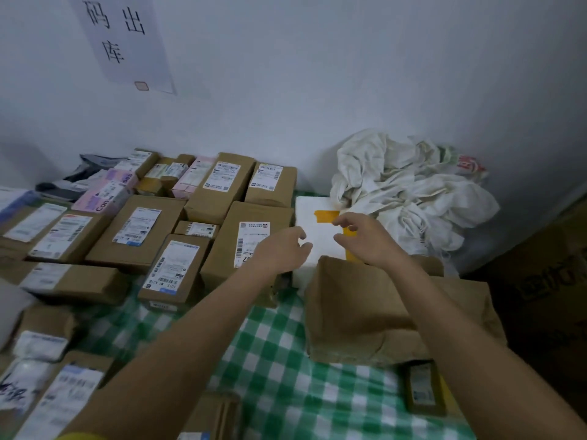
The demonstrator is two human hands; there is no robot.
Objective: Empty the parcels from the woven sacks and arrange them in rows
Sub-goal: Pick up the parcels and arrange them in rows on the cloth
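Note:
A white foam box [313, 217] with yellow tape lies at the end of the back rows, against the wall side. Both my hands hover over it with loosely curled fingers and hold nothing: my left hand [281, 247] above its left edge, my right hand [365, 239] above its taped right part. Several brown cardboard parcels [139, 230] with white labels lie in rows to the left. A large brown paper parcel [365, 312] sits just in front of the foam box. Crumpled white woven sacks [409, 192] are heaped in the corner behind.
A green checked cloth [286, 360] covers the surface. Pink and grey soft parcels [104, 192] lie at the back left. A small brown box [424, 389] lies near the front right. A paper sign [124, 39] hangs on the white wall. Dark floor lies to the right.

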